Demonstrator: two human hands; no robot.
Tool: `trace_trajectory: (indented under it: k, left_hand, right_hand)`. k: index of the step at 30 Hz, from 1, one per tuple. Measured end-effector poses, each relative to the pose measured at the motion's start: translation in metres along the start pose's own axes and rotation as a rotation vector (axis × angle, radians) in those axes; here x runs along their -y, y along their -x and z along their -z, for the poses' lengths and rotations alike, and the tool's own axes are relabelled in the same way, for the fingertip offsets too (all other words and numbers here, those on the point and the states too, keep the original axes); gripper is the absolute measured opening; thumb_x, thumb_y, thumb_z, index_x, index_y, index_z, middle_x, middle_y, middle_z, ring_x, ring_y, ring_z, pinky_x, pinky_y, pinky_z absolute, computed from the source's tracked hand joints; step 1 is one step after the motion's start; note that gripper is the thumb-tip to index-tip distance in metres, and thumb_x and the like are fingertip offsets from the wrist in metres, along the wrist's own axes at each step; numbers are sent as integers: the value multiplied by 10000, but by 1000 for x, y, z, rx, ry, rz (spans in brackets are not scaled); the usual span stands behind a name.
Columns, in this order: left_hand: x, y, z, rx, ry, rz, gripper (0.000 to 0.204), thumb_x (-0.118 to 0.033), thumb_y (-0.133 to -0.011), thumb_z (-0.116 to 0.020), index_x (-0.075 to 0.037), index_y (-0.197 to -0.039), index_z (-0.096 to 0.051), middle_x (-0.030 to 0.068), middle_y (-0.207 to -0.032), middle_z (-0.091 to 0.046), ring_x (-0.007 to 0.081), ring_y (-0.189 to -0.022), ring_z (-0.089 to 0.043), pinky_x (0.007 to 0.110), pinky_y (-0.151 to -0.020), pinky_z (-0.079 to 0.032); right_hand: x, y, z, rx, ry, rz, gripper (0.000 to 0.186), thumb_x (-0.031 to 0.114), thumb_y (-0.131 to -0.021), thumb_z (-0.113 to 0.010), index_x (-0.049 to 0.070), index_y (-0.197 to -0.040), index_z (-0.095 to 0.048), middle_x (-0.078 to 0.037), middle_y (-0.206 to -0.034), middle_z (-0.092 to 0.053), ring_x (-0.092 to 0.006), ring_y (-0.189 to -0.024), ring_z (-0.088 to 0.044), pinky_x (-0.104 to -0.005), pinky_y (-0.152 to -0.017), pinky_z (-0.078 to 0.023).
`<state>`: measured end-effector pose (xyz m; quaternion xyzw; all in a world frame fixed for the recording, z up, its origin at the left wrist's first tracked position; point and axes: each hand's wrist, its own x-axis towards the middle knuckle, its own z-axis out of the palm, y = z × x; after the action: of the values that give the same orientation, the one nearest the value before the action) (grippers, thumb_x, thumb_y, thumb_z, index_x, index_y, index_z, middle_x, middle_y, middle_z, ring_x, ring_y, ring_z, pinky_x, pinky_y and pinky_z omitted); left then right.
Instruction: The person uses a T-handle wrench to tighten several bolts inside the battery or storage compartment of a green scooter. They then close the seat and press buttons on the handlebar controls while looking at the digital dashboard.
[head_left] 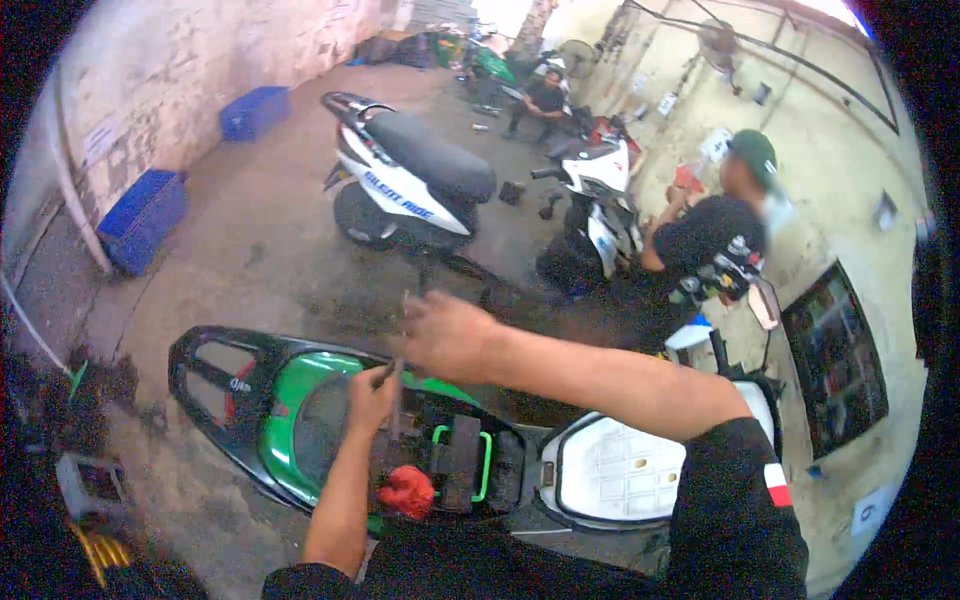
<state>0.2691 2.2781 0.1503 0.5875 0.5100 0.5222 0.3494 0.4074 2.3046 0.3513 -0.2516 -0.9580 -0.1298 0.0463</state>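
We note white glare up top, motion blur on the right hand (447, 335), fisheye bending, grainy dark rim.

My right hand (452, 335) is smeared by motion; I can't tell whether its grip closes on anything. The slim dark piece (383, 374) in my left hand (369, 404) is mostly covered and too blurred to name. My right forearm hides part of the white panel (620, 475). The lower edge crops my black shirt (480, 570). The farthest person (545, 97) is too small for me to read their hands.
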Motion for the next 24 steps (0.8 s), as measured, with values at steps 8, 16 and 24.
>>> trace_trajectory:
  k: [8,16,24]
  left_hand:
    - [3,-10,-8,97,-2,-47,247,-234,-838,-626,4,-886,-673,199,-740,-637,216,-675,-634,350,-621,-458]
    - [18,-13,4,211,-75,152,349,-353,-837,-634,-7,-830,-676,139,-696,-652,147,-647,-596,340,-641,-461]
    - [10,-20,24,439,28,202,264,-306,-840,-651,-52,-785,-694,-54,-661,-601,67,-657,-527,278,-614,-428]
  right_hand:
    - [0,-12,19,507,-43,-257,351,258,-776,-576,57,-1059,-633,-147,-1166,-587,-275,-1127,-542,-378,-849,-482]
    - [0,-19,-8,404,-510,-924,378,368,-865,-522,18,-941,-644,-215,-846,-641,-355,-848,-634,-460,-751,-504]
    - [-1,-3,-3,302,197,5,455,407,-838,-563,16,-1070,-595,-205,-937,-638,-322,-882,-628,-452,-758,-476]
